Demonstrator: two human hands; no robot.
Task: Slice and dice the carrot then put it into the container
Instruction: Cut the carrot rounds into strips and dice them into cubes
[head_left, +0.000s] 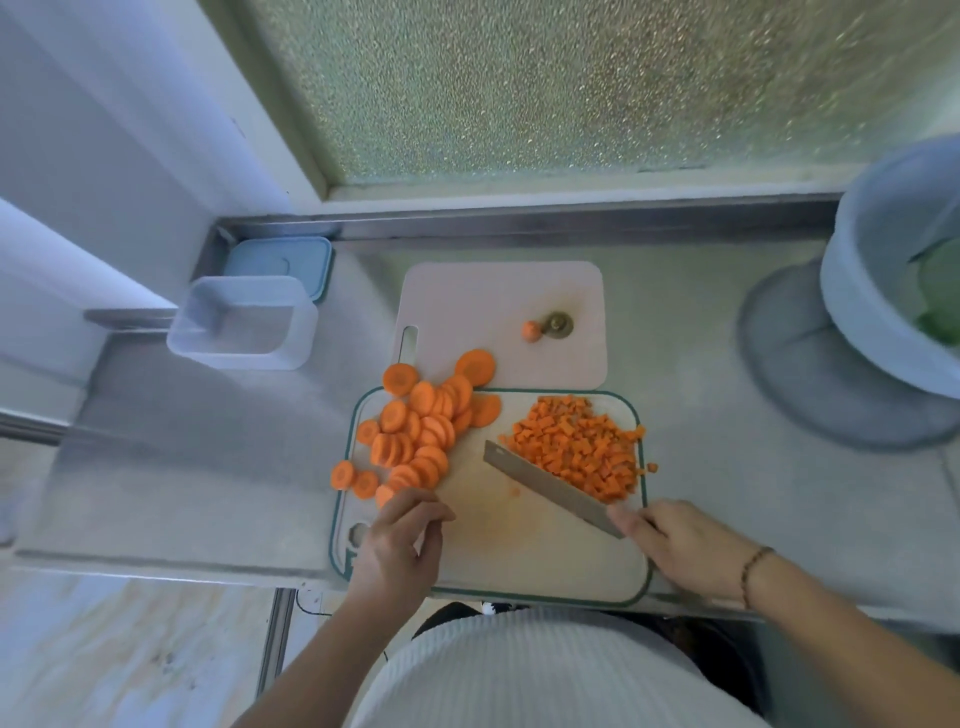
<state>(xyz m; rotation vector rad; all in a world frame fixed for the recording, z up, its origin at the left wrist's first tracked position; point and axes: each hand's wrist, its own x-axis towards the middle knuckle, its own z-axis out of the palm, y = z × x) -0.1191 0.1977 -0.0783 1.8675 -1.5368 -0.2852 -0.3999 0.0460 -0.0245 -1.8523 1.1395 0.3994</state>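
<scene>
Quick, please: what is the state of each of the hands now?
Left hand: fingers curled at the near edge of the carrot slices; whether it pinches a slice cannot be told.
Right hand: holding the knife.

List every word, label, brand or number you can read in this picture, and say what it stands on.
None can be read.
The knife blade bears no legible mark; it is too blurred to tell.
The container, its blue lid and both cutting boards, white and pink, show no print.
The bracelet on the right wrist carries no lettering.
</scene>
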